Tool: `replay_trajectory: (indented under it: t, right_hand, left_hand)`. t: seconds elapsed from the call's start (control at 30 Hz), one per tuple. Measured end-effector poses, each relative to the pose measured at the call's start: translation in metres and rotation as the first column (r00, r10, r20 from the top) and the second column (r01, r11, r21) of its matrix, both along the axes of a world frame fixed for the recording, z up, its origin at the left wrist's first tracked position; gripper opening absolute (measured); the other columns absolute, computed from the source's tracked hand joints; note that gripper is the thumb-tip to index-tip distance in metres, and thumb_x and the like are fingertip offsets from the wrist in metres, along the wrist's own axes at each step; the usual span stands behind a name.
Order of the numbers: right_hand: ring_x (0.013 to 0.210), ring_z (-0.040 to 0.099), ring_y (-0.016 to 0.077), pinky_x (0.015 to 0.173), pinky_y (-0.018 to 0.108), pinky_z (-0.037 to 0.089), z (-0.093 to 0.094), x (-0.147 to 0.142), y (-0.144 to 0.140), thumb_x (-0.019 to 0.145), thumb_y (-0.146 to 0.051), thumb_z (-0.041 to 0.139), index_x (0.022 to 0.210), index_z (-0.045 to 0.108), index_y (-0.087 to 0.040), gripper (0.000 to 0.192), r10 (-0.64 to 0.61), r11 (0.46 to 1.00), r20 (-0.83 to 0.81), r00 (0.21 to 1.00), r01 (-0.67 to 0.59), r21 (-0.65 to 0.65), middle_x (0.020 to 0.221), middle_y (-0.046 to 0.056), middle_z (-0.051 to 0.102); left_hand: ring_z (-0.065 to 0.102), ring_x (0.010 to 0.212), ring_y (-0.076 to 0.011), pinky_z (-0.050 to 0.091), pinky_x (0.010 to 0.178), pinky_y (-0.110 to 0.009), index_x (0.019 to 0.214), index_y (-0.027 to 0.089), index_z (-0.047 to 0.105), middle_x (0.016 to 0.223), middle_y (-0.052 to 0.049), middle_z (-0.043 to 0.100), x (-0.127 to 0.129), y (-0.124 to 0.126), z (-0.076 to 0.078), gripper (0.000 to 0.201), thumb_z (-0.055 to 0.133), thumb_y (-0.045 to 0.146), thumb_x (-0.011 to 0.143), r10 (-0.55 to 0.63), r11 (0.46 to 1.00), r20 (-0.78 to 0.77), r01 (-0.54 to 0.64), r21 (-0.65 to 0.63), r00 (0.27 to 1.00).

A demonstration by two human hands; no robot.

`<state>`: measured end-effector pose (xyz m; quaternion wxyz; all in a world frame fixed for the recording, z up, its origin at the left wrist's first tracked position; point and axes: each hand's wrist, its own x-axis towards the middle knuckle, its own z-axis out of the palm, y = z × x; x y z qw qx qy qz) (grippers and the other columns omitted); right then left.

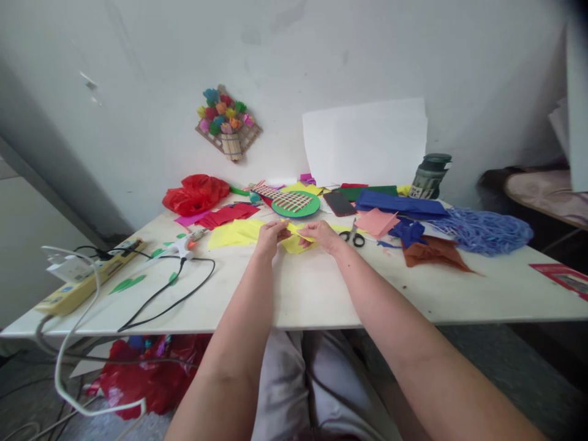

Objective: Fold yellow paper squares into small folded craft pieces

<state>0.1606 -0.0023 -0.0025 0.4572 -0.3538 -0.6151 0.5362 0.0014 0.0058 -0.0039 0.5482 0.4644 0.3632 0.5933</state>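
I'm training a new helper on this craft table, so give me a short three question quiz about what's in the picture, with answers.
1. True or false: both hands are pinching the same piece of yellow paper.
2. Which lies closest to the right hand? A) scissors B) glue gun C) green bottle
3. Fill in: the woven strips rest on a round ____ disc.

Key
1. True: the left hand and right hand grip it together above the table.
2. A: the scissors lie just to the right of that hand.
3. Green.
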Motion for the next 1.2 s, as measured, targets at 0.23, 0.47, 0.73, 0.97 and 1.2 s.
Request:
replay_trajectory:
  t: [0.23, 0.47, 0.73, 0.97, 1.2]
  right_hand:
    - [0.042, 0.054, 0.0097, 0.046, 0.023, 0.047, 0.001, 0.000, -0.002, 0.058, -0.034, 0.067, 0.056, 0.057, -0.011, 0.025, -0.007, 1.000, -0.007, 1.000, 0.007, -0.017, 0.050, 0.003, 0.060]
    - [0.042, 0.054, 0.0098, 0.048, 0.024, 0.047, -0.001, 0.000, -0.001, 0.058, -0.033, 0.066, 0.055, 0.057, -0.011, 0.024, -0.010, 1.000, -0.005, 1.000, 0.010, 0.000, 0.050, 0.004, 0.061]
    - [0.040, 0.053, 0.0093, 0.046, 0.023, 0.047, -0.002, -0.003, 0.001, 0.058, -0.035, 0.067, 0.056, 0.057, -0.012, 0.025, -0.057, 0.998, -0.036, 0.998, 0.057, -0.003, 0.049, 0.002, 0.060]
    - [0.043, 0.056, 0.0097, 0.047, 0.021, 0.047, -0.001, -0.005, 0.000, 0.062, -0.036, 0.066, 0.063, 0.058, -0.013, 0.024, -0.146, 0.989, -0.047, 0.988, 0.145, -0.018, 0.054, 0.003, 0.063]
    - [0.049, 0.058, 0.0109, 0.046, 0.020, 0.044, -0.004, -0.006, 0.002, 0.065, -0.036, 0.063, 0.069, 0.060, -0.014, 0.023, -0.066, 0.997, -0.019, 0.998, 0.066, -0.044, 0.061, 0.004, 0.064]
  left_hand:
    - [0.054, 0.049, -0.0101, 0.047, 0.058, -0.025, 0.063, 0.013, 0.054, 0.051, -0.001, 0.056, 0.000, 0.001, -0.001, 0.028, 0.068, 0.035, 0.054, -0.015, 0.999, -0.040, 0.013, -0.039, 0.999]
    - [0.055, 0.049, -0.0112, 0.047, 0.058, -0.026, 0.064, 0.014, 0.053, 0.047, 0.001, 0.054, -0.001, 0.001, 0.000, 0.026, 0.067, 0.033, 0.054, 0.065, 0.997, 0.007, -0.065, -0.037, 0.998]
    - [0.052, 0.046, -0.0091, 0.045, 0.054, -0.024, 0.065, 0.014, 0.052, 0.051, 0.001, 0.054, 0.004, 0.001, 0.001, 0.033, 0.064, 0.043, 0.056, 0.152, 0.988, -0.028, -0.151, 0.022, 0.988]
    - [0.050, 0.051, -0.0076, 0.042, 0.055, -0.022, 0.061, 0.013, 0.054, 0.060, -0.002, 0.057, 0.009, -0.003, -0.002, 0.036, 0.065, 0.046, 0.055, -0.007, 0.997, -0.172, 0.019, 0.069, 0.985]
    - [0.048, 0.048, -0.0074, 0.041, 0.055, -0.023, 0.054, 0.014, 0.051, 0.049, 0.002, 0.050, 0.007, -0.002, -0.004, 0.032, 0.067, 0.041, 0.054, 0.014, 0.993, -0.195, 0.009, 0.115, 0.981]
